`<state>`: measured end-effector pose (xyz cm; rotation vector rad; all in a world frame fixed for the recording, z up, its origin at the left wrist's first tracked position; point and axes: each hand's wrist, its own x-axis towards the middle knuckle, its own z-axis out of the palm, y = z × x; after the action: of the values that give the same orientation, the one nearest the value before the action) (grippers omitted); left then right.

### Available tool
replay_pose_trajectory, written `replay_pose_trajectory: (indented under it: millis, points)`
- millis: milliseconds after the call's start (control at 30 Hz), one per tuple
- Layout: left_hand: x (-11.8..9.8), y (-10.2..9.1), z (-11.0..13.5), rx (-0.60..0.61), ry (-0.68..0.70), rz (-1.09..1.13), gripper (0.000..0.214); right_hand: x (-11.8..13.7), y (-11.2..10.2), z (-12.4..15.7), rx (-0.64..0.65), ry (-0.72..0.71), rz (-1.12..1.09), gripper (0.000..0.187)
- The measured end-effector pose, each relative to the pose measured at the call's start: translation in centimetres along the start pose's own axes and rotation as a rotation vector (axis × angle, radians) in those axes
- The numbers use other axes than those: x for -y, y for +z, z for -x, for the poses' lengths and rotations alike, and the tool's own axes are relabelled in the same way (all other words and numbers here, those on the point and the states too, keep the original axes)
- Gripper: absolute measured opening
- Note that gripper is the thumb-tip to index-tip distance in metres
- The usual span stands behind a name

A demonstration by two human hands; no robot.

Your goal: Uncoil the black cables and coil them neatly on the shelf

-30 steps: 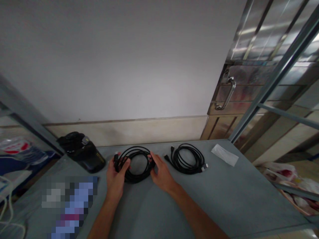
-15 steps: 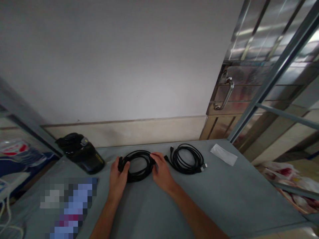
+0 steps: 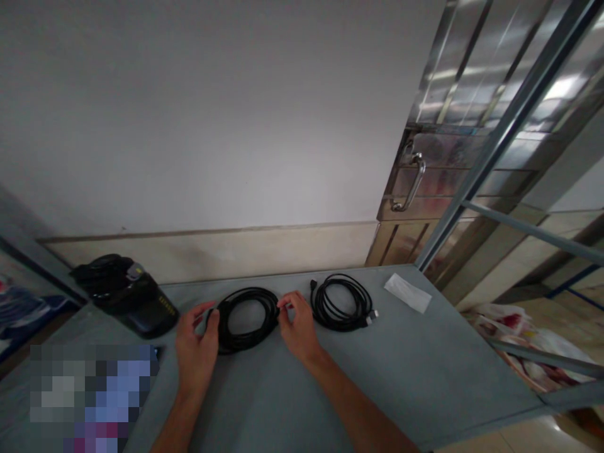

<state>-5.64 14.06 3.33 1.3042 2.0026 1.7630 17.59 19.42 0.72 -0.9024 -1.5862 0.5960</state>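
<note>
A coiled black cable (image 3: 250, 344) lies on the grey tabletop between my two hands. My left hand (image 3: 195, 336) is at the coil's left edge, its thumb and fingers apart around a short dark cable end. On the other side, my right hand (image 3: 301, 330) has its thumb and fingertips pinched together at the coil's right edge; the small bit between them is mostly hidden. Just right of that hand rests a second black coiled cable (image 3: 325, 318), with dark plugs at its upper left and light metal plugs at its lower right.
A black bag-like container (image 3: 141, 308) leans at the back left. In front of it is a blurred-out blue item (image 3: 120, 384). A white paper strip (image 3: 408, 293) lies at the back right. A metal frame post (image 3: 472, 176) rises from the tabletop's (image 3: 425, 371) right corner; a wall runs behind.
The view has swung slightly right, so everything sits further left. My left hand has loosened and drawn a little leftward from the coil. My right fingertips are now pinched at its edge.
</note>
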Motion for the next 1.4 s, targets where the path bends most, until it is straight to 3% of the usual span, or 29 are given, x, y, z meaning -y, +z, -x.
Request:
replay_pose_trajectory:
  millis: [200, 433, 500, 567, 667, 733, 867, 1067, 1167, 1233, 1400]
  points:
    - [-0.3, 0.2, 0.1, -0.076, -0.028, 0.12, 0.04, 0.2, 0.0, -0.2, -0.058, 0.015, -0.053, 0.022]
    - [-0.6, 0.3, 0.0, -0.015, -0.045, 0.139, 0.039, 0.2, -0.1, -0.2, -0.024, -0.012, -0.032, 0.021]
    - [-0.9, 0.3, 0.1, 0.045, 0.049, 0.052, 0.031, 0.2, -0.2, -0.3, -0.019, -0.026, -0.036, 0.02]
    - [-1.3, 0.5, 0.4, 0.14, 0.238, -0.077, 0.018, 0.4, -0.2, -0.3, -0.031, -0.039, -0.048, 0.02]
    - [-2.2, 0.8, 1.2, 0.349, 0.511, -0.204, 0.008, 0.8, -0.5, -0.6, -0.048, -0.05, -0.028, 0.019]
    - [-2.7, 0.9, 1.8, 0.476, 0.589, -0.235, 0.006, 1.2, -0.9, -0.9, -0.045, -0.068, 0.004, 0.018]
    - [-3.5, 0.6, 2.5, 0.598, 0.646, -0.24, 0.008, 1.7, -3.7, -1.6, -0.037, -0.136, 0.092, 0.014]
    - [-3.9, 0.1, 2.9, 0.641, 0.661, -0.217, 0.019, -0.7, -12.3, -0.4, 0.036, -0.115, 0.483, 0.024]
    - [-3.7, 0.2, 3.1, 0.626, 0.662, -0.211, 0.024, -2.7, -15.8, 1.4, 0.127, -0.134, 0.643, 0.018]
    - [-3.4, 0.4, 3.2, 0.614, 0.67, -0.218, 0.023, -3.7, -16.9, 2.5, 0.153, -0.165, 0.693, 0.013]
    - [-2.3, 1.1, 3.2, 0.583, 0.676, -0.273, 0.021, -4.5, -16.9, 3.4, 0.131, -0.138, 0.697, 0.039]
